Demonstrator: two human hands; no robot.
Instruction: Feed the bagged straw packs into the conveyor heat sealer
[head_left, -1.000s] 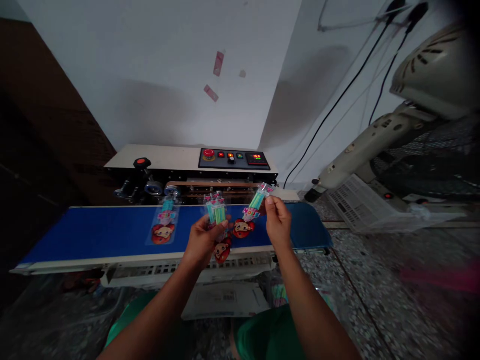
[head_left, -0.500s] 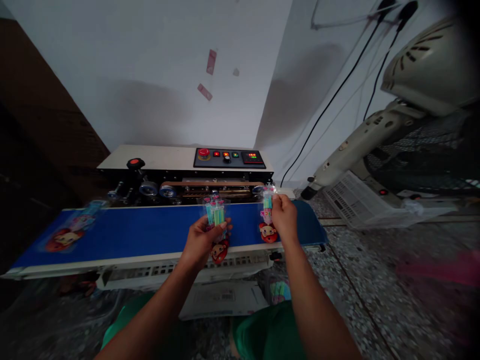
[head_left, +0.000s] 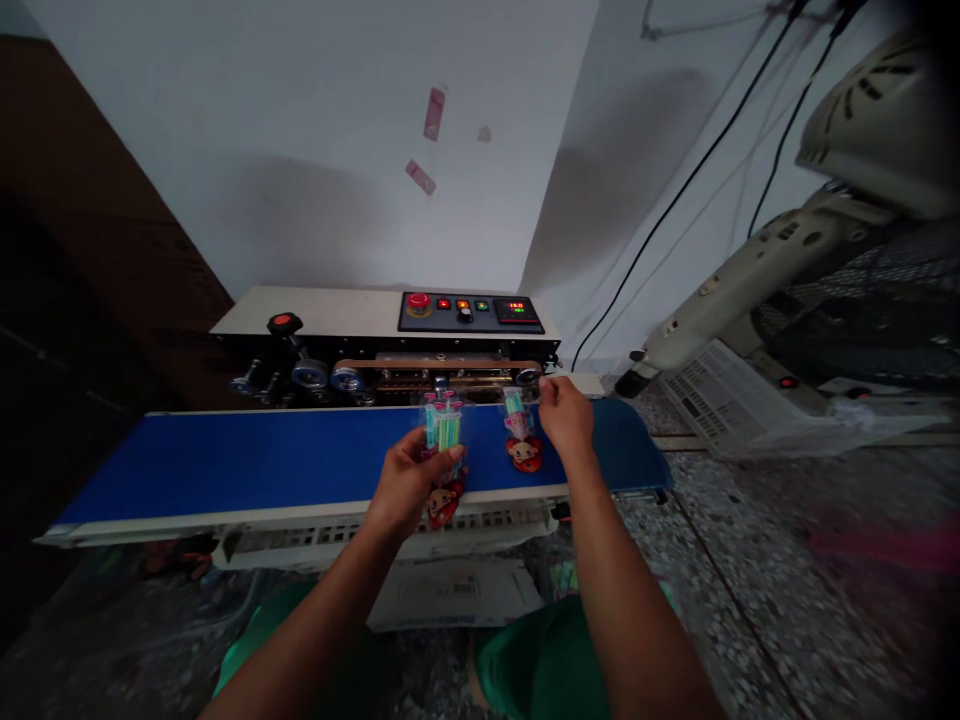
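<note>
My left hand (head_left: 411,478) is closed round a small stack of clear packets (head_left: 444,432) with green sticks and a red cartoon face, held over the near edge of the blue conveyor belt (head_left: 247,460). My right hand (head_left: 566,415) is pinched at the top right corner of a single packet (head_left: 519,436) of the same kind. That packet lies flat on the belt just in front of the sealing machine's slot (head_left: 442,372).
The sealing machine (head_left: 337,315) runs behind the belt, with a control panel (head_left: 469,312) and a red-topped knob (head_left: 283,322). A large fan (head_left: 877,140) and a white crate (head_left: 716,400) stand at the right. A flat box (head_left: 454,595) lies under the conveyor.
My right hand brought its packet down from the air and laid it on the belt. The packet that lay further left on the belt has travelled off to the left, out of view.
</note>
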